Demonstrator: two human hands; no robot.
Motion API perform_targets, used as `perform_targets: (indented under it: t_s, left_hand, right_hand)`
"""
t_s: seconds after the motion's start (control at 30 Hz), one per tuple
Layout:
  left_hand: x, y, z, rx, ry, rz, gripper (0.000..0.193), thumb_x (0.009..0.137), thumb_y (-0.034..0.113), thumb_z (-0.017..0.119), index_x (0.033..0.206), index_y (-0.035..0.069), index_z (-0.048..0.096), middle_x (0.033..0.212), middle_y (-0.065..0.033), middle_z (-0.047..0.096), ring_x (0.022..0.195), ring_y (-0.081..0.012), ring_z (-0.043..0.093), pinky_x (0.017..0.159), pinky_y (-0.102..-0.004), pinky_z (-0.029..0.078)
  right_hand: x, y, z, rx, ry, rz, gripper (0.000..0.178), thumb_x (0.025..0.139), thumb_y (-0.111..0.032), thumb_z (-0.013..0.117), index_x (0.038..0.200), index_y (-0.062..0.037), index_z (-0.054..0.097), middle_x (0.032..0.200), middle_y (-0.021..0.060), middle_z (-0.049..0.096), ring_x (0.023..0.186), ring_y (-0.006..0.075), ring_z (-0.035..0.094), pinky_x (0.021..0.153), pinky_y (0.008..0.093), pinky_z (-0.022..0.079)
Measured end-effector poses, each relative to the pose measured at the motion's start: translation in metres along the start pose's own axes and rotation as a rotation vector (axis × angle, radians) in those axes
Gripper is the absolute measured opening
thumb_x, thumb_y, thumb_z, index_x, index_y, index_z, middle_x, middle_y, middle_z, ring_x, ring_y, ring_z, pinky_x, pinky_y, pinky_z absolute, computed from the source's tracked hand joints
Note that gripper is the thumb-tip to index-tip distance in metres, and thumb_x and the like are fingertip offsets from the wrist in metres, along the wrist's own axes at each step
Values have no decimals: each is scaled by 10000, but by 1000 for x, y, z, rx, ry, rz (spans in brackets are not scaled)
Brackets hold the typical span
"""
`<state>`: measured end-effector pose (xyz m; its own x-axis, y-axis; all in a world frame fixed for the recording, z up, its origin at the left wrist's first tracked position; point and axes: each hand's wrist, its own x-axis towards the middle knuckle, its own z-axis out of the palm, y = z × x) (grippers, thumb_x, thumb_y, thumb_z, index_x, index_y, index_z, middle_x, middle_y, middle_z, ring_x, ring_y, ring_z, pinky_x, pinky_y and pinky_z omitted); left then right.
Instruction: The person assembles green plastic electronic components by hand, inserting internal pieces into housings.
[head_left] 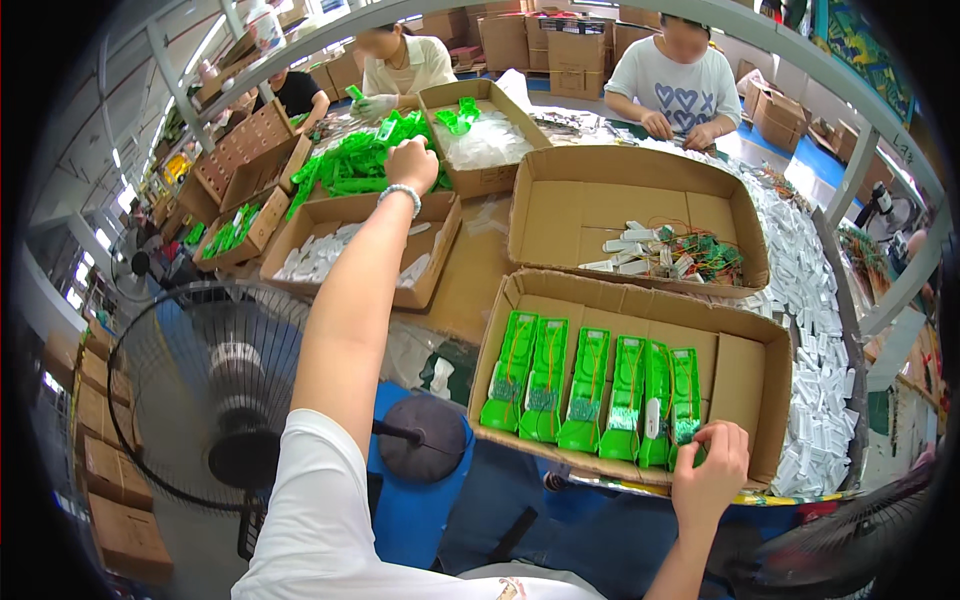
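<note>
Two arms apart, left hand (412,163) closed over green parts (355,165), right hand (710,470) pinching green casing (686,400).

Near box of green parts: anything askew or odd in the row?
Mostly neat. In the near box, one green part near the right end carries a white piece the others lack and overlaps its neighbour. The right hand touches the last part.

A brown work table (478,262) is carrying several open cardboard boxes: one near box (760,385) is holding a row of green plastic housings (590,385), another box (735,205) is holding wired parts. White pieces (812,300) are lying heaped along the table's right side.
</note>
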<state>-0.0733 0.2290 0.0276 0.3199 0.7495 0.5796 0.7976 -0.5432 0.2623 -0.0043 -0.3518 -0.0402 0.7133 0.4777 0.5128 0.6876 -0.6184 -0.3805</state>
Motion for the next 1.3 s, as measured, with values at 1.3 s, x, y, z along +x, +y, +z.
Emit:
perform_targets:
  t_s: [1.3]
  left_hand:
    - [128, 36, 36, -573, 183, -29, 178, 854, 25, 560, 1009, -61, 583, 1055, -266, 630, 754, -353, 700, 644, -421, 609]
  right_hand:
    - [21, -8, 5, 23, -25, 15, 64, 770, -57, 631, 827, -29, 622, 855, 102, 630, 868, 292, 603, 759, 401, 472]
